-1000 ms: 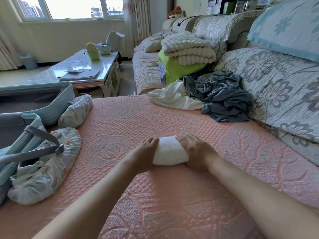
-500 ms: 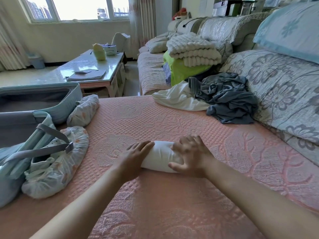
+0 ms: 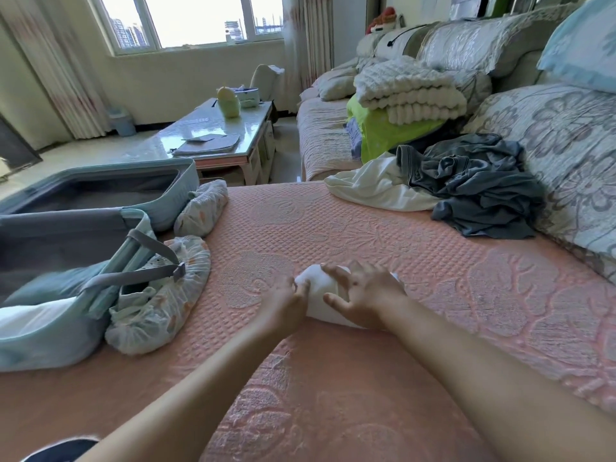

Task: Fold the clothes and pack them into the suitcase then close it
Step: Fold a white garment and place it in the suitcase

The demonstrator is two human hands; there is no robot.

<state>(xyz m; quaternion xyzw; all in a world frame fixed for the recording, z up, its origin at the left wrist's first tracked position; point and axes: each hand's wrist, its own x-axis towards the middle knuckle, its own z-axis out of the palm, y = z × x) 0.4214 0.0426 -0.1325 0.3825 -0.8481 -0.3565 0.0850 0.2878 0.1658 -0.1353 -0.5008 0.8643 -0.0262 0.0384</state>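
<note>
On the pink bedspread [image 3: 416, 261], both hands press a white roll [image 3: 316, 291].

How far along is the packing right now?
Early to midway. Done: something white and something teal already lie in the open suitcase. In hand: left hand and right hand rest on a white roll on the pink cover. Left: the white garment and grey clothes unfolded by the cushions, then closing the suitcase.
</note>
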